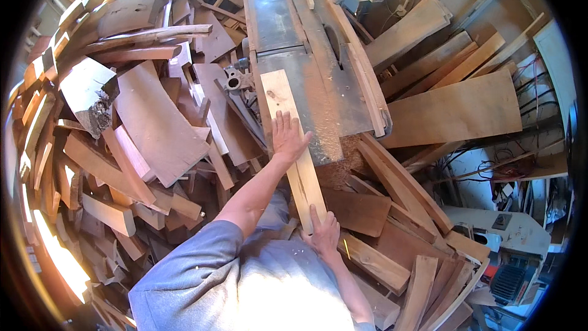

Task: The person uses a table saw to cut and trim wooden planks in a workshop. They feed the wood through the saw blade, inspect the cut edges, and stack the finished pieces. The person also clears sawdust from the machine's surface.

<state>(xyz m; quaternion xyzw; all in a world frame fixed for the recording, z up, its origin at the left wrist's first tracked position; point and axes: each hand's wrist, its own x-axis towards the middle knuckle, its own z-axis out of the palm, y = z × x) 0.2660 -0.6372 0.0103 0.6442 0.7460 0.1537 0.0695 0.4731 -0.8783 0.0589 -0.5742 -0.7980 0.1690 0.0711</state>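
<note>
A long pale wooden board (pixel 282 90) lies lengthwise on the metal table of a jointer (pixel 294 61), with its near end reaching past the table's edge toward my body. My left hand (pixel 289 136) presses flat on top of the board, fingers stretched forward and thumb out to the right. At the near end, my right hand (pixel 322 233) grips the board, with one finger on top and the palm against the end. A dark cross slot runs over the table beyond the board's far end. Sawdust covers the table to the right of the board.
A dark round saw blade (pixel 334 43) rises from the table's right part, beside a long wooden fence strip (pixel 361 67). Scrap boards (pixel 159 122) are heaped at the left. More planks (pixel 456 110) lean at the right, near a grey machine with a motor (pixel 511 282).
</note>
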